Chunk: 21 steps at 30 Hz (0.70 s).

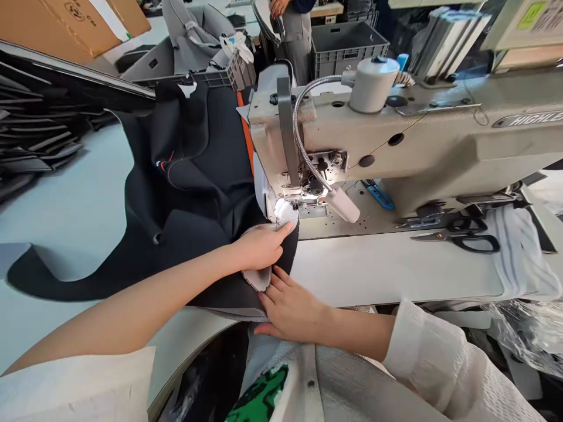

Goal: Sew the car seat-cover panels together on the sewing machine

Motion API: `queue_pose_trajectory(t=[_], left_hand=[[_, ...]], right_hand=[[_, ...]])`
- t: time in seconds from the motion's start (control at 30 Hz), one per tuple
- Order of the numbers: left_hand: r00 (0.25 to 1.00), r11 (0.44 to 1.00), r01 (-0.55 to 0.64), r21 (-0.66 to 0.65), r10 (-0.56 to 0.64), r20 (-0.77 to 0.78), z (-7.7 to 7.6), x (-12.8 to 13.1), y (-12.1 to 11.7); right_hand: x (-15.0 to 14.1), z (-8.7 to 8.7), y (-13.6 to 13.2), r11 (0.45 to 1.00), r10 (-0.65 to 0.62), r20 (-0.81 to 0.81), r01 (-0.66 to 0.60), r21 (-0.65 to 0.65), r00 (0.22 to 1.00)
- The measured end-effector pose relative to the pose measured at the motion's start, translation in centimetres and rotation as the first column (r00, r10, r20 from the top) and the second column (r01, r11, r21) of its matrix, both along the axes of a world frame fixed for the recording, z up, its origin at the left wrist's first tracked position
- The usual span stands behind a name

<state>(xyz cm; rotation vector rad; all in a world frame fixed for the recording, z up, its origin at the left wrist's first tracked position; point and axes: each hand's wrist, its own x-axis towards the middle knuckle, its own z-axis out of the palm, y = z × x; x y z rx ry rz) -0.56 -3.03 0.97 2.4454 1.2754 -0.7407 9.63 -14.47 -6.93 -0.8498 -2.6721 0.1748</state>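
Note:
In the head view, a large piece of black fabric [211, 217] with a grey underside lies across the table, its right part at the sewing machine [299, 146]. A light grey mesh fabric piece [257, 277] rests on the black one and runs up under the lit needle area. My left hand [260, 246] is closed on the mesh piece, index finger stretched towards the needle, close in front of the presser foot. My right hand [294, 308] lies nearer my body, fingers extended over the front edge of the fabric, thumb apart. What lies under both palms is hidden.
Black-handled scissors [468, 239] and a white striped cloth [523, 255] lie right of the machine. Blue thread snips [378, 194] lie behind the needle. Black pieces [35, 123] are stacked at left. Another person [297, 35] stands behind, near grey crates [347, 50].

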Motion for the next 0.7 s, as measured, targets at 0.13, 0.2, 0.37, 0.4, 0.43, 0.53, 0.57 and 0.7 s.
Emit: queue_pose_trajectory(t=[0.13,0.2,0.37,0.4,0.43,0.53,0.57,0.7], left_hand=[[0.998,0.997,-0.048,-0.058,0.050,0.037,0.4,0.4,0.5],[0.997,0.995,-0.066,-0.077,0.069,0.038,0.5,0.6,0.6],[0.997,0.995,-0.081,-0.065,0.081,0.000,0.3,1.2,0.9],[0.996,0.995,-0.084,-0.055,0.084,-0.001,0.2,1.3,1.1],[0.996,0.995,-0.089,-0.046,0.089,-0.003,0.1,1.4,1.2],[0.993,0.993,-0.114,-0.022,0.113,-0.025,-0.4,1.8,1.5],[0.992,0.993,-0.120,-0.011,0.120,-0.039,-0.5,1.9,1.5],[0.982,0.995,-0.096,-0.009,0.093,-0.163,-0.1,1.9,0.8]], right_hand=[[-0.1,-0.2,0.1,0.998,0.051,0.027,-0.052,0.043,0.998],[-0.2,-0.3,0.1,0.996,0.075,0.033,-0.077,0.045,0.997],[-0.4,-0.5,0.4,0.998,0.060,0.007,-0.060,0.015,0.998],[-0.3,-0.5,0.6,0.999,0.054,-0.001,-0.054,0.007,0.999],[-0.2,-0.6,0.7,0.999,0.049,-0.010,-0.049,-0.003,0.999],[0.4,-0.6,1.4,0.998,0.046,-0.020,-0.047,-0.043,0.999],[0.7,-0.7,1.7,0.998,0.042,-0.017,-0.042,-0.049,0.999],[1.4,-0.7,2.3,1.000,0.002,-0.020,-0.002,0.006,1.000]])
